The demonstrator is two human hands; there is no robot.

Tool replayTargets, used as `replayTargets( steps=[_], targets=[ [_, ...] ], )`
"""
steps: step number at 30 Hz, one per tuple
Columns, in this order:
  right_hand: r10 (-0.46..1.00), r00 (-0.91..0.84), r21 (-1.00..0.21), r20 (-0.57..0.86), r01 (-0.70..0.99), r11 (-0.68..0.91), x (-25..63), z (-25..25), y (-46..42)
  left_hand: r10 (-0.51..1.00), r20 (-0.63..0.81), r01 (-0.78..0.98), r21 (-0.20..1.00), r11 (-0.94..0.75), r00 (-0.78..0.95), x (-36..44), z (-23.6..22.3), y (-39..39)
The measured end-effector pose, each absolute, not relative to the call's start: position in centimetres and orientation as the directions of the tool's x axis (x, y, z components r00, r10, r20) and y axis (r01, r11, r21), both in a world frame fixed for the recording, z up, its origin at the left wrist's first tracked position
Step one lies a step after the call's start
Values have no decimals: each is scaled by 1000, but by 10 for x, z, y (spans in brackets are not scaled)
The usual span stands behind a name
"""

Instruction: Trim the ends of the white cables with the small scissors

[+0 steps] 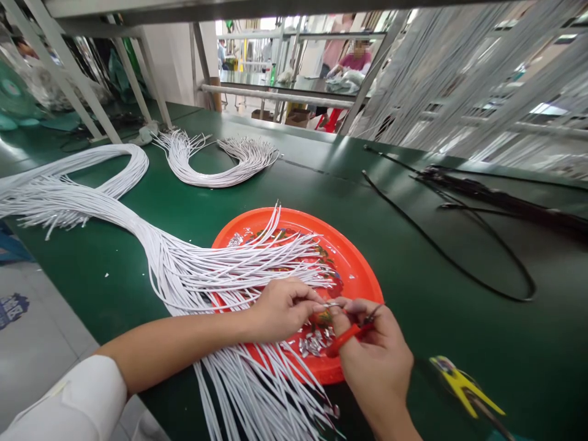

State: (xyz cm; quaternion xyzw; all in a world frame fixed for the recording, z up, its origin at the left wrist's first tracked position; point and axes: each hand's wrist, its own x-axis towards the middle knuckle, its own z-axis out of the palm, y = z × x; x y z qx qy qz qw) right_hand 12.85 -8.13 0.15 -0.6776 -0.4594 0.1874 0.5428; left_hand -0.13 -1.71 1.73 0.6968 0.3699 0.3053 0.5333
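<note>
My left hand (282,309) is closed in a pinch on the end of a thin white cable (329,304), above an orange-red tray (362,275). Meeting it there, the fingertips of my right hand (374,349) touch the same cable end. A red-handled tool (344,340) with a metal part lies in my right palm; its kind is partly hidden by the fingers. The large bundle of white cables (220,269) spreads across the tray, with more strands under my left forearm. Small silvery foil scraps (316,342) lie on the tray below my hands.
On the green table (321,171) rest a curved white cable bundle (206,177), another looped bundle (133,165) at left, and black cables (482,196) at right. A yellow-handled tool (468,386) lies near my right hand. White strands (441,73) hang behind; a person (356,61) sits beyond.
</note>
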Motion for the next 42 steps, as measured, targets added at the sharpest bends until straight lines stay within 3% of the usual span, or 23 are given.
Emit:
replayTargets(
  steps=[9,13,18,23,30,33,38,42],
  targets=[
    [872,423,-896,246,443,38,139,-6,-82,734,28,228,942,-247,679,-5,19,-13],
    [882,430,-929,193,370,22,138,-4,-77,678,92,174,934,-313,729,-4,22,-16],
    [883,465,-983,67,180,-20,145,4,-71,749,3,117,987,-108,663,-1,21,-16],
    [913,401,-974,-69,169,-148,155,5,-71,806,-76,82,996,34,587,0,18,-14],
    [871,481,-924,98,369,-100,156,3,-70,811,-151,105,988,111,566,1,21,-16],
    [864,495,-935,87,339,-101,154,8,-71,811,-159,124,987,107,563,1,22,-16],
    [891,451,-992,43,125,-16,147,18,-74,790,-105,101,993,55,604,1,19,-16],
    [892,430,-967,140,254,29,145,20,-75,770,-162,86,987,139,617,2,17,-18]
  ],
)
